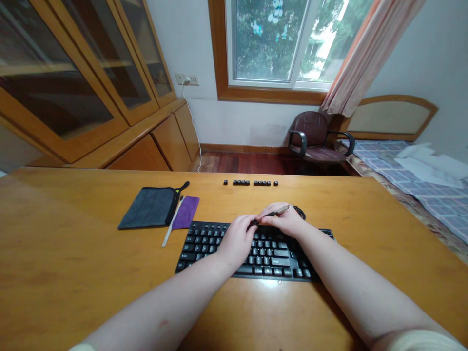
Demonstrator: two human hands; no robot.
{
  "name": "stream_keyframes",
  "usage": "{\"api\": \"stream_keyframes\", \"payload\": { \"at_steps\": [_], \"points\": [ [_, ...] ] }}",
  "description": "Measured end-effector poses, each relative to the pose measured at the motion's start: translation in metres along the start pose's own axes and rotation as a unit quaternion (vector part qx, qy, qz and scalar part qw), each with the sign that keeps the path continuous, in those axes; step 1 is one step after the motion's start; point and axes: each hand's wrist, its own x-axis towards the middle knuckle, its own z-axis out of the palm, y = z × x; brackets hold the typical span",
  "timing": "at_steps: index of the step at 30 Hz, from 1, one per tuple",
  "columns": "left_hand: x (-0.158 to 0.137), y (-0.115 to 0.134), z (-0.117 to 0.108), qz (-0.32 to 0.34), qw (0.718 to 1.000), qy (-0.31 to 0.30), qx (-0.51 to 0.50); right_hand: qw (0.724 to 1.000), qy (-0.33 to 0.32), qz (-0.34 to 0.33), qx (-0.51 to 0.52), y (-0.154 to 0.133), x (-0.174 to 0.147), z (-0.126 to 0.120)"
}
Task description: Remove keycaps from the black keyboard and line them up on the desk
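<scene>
A black keyboard (281,261) lies on the wooden desk, with both my hands over its upper rows. My right hand (283,219) is closed around a thin pen-like tool (281,210), pale at its upper end and dark toward its tip. That tip slants down to the left, toward the fingers of my left hand (237,239). My left hand rests on the keyboard with its fingers curled together by the tip; what they pinch, if anything, is hidden. Several loose black keycaps (241,183) stand in a row near the desk's far edge.
Left of the keyboard lie a dark grey cloth (149,207), a purple cloth (186,212) and a toothbrush (173,222). A black cable (300,212) is coiled behind my right hand. Beyond the desk (91,273) are a cabinet (146,146), an armchair (310,131) and a bed (413,170).
</scene>
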Motion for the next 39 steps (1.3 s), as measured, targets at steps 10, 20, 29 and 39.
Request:
{"api": "stream_keyframes", "payload": {
  "at_steps": [10, 20, 29, 39],
  "points": [
    [-0.0002, 0.0032, -0.0031, -0.003, 1.0, 0.006, -0.013, 0.999, 0.005, 0.048, 0.001, -0.0011, 0.0008, -0.0013],
    [0.0012, 0.002, -0.0035, -0.006, 1.0, -0.011, -0.024, 1.0, -0.003, 0.009, -0.005, -0.001, 0.0001, -0.0006],
    [0.0022, -0.0005, -0.0023, 0.008, 0.999, 0.012, -0.029, 0.997, -0.023, -0.064, -0.026, -0.0023, -0.0008, 0.0008],
    [0.0031, 0.0039, -0.0053, 0.005, 0.999, -0.002, -0.033, 0.998, -0.034, -0.044, -0.011, -0.0001, -0.0004, 0.0027]
  ]
}}
